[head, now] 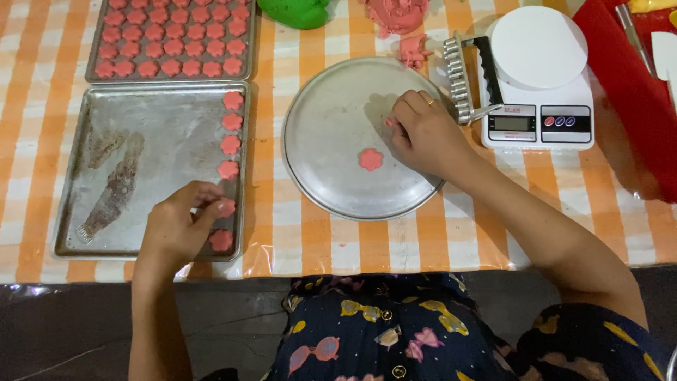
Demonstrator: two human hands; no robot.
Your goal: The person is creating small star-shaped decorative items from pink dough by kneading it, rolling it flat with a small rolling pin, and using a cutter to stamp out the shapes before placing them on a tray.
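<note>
The left hand (176, 226), at the lower left of the frame, pinches a pink flower cookie (226, 207) in its fingertips, right over the right edge of the near baking tray (141, 240). A line of pink flowers runs up and down that edge, and the held one sits in the gap between the flower above (228, 169) and the one below (221, 240). The right hand (423, 134) rests on the round metal plate (324, 190) in the middle, fingers curled on a pink bit (too hidden to tell how tight). One loose flower (370, 159) lies just left of it.
</note>
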